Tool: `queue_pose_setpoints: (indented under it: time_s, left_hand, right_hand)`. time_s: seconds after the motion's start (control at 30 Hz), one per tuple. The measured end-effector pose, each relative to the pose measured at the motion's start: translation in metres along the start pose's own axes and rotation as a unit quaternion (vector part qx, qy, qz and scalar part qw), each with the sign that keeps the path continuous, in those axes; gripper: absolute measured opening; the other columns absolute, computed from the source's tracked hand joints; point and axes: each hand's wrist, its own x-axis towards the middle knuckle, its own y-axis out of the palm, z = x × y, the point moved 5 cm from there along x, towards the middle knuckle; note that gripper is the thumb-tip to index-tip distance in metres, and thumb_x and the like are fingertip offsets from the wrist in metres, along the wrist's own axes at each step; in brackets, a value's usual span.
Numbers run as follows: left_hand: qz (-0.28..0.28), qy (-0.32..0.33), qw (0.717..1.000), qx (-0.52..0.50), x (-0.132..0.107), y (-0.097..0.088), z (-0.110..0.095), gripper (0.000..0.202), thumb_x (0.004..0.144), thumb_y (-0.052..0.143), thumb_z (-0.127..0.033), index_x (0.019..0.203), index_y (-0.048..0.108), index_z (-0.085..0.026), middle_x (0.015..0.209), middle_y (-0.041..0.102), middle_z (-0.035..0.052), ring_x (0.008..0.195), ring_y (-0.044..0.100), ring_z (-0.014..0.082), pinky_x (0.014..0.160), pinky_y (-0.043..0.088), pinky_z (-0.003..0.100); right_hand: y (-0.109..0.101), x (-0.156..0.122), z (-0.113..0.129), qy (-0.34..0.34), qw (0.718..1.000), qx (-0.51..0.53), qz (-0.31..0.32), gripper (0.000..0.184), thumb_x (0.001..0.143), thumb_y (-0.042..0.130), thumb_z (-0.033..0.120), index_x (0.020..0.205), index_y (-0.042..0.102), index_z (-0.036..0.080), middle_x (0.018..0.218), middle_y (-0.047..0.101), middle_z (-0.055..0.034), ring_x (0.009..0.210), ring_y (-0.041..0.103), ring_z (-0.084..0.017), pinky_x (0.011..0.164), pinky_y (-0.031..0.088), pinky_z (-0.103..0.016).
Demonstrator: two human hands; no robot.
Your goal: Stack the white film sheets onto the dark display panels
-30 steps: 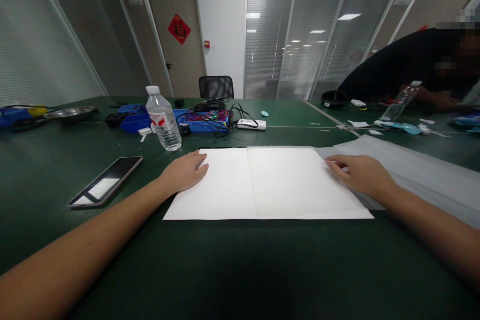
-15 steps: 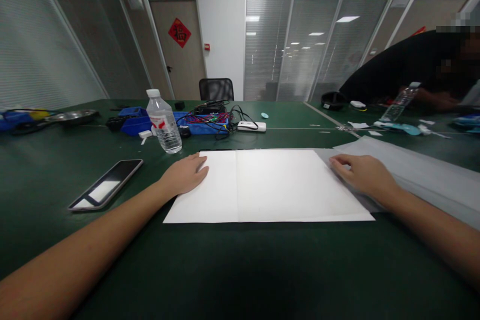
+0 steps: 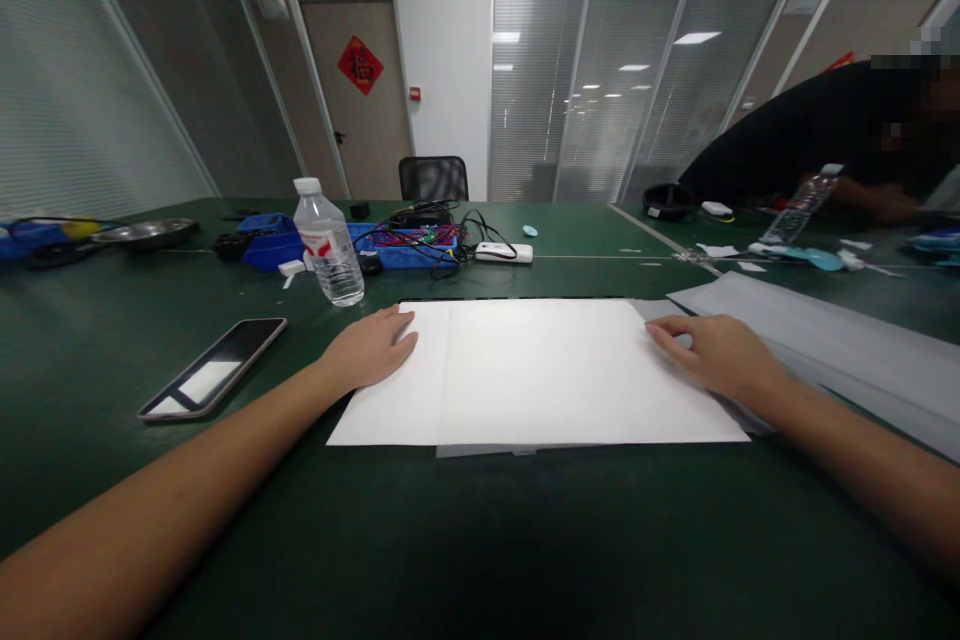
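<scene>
A white sheet of paper (image 3: 386, 405) lies on the green table (image 3: 480, 540) in front of me. A thin translucent sheet (image 3: 540, 370) covers most of it, with its left edge near the paper's left third and its front edge past the paper's front edge. My left hand (image 3: 367, 348) lies flat and open on the paper's left edge. My right hand (image 3: 716, 355) is at the translucent sheet's right edge, fingers together and closed on it.
A stack of grey translucent sheets (image 3: 825, 340) lies to the right. A phone (image 3: 212, 367) lies to the left, with a water bottle (image 3: 328, 245) behind my left hand. Further back are blue trays with wires (image 3: 412, 242). Another person (image 3: 825, 140) sits at the far right.
My right hand has drawn the translucent sheet leftward over the white paper, and a little toward me. My left hand has stayed in place.
</scene>
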Motion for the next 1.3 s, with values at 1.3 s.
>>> queue_pose_setpoints:
  time_s: [1.3]
  left_hand:
    - [-0.034, -0.035, 0.998, -0.031, 0.010, 0.007, 0.012, 0.062, 0.098, 0.040, -0.047, 0.148, 0.062, -0.019, 0.158, 0.056, 0.0103, 0.145, 0.055, 0.0306, 0.120, 0.041, 0.043]
  right_hand:
    - [0.001, -0.014, 0.030, -0.274, 0.954, 0.117, 0.042, 0.037, 0.102, 0.055, 0.047, 0.127, 0.075, 0.029, 0.137, 0.068, -0.0055, 0.127, 0.062, -0.028, 0.110, 0.050, -0.054]
